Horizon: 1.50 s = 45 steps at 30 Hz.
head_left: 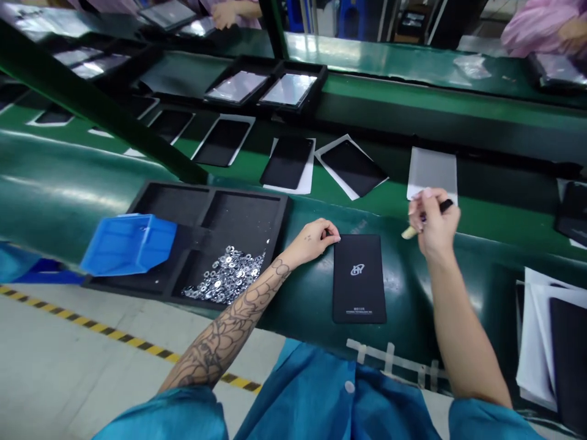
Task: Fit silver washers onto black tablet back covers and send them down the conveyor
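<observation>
A black tablet back cover [358, 293] with a light logo lies flat on the green bench in front of me. My left hand [316, 239] is at its top left corner, thumb and fingertips pinched together; whatever is between them is hidden. Raised to the right of the cover, my right hand [433, 217] is closed around a short tool [409, 232] with a pale tip and a dark end. Behind that hand, a white sheet [432, 168] lies on the green belt. Left of my left forearm, many small shiny metal parts [227, 275] fill one compartment of a black tray [247, 217].
A blue bin [131, 244] sits on the tray's left side. Black panels on white sheets [291, 162] line the belt, with a black two-compartment tray [321, 79] behind. Papers and a dark panel [571, 354] lie at right. People in pink sleeves [536, 27] work across the bench.
</observation>
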Each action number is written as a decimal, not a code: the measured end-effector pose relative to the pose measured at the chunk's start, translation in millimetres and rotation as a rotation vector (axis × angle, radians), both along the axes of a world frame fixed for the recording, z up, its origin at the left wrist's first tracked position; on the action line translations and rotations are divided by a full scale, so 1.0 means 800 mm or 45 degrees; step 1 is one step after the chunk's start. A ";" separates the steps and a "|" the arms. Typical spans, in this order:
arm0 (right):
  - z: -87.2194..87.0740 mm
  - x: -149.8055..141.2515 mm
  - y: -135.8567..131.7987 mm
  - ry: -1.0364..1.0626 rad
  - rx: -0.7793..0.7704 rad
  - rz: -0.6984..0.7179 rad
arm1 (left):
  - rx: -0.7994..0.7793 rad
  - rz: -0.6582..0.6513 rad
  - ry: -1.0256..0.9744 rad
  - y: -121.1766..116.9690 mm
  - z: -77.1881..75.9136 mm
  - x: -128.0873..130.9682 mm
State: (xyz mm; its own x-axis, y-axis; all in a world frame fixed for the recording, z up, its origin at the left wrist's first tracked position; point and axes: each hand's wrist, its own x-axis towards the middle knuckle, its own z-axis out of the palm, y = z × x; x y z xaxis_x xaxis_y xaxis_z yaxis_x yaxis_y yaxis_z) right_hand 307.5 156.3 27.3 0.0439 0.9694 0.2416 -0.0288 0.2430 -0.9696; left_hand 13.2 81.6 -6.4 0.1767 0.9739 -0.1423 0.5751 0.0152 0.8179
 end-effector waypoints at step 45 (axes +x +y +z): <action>-0.022 -0.173 -0.051 0.320 -0.139 0.799 | 0.422 0.606 0.692 -0.174 0.037 -0.170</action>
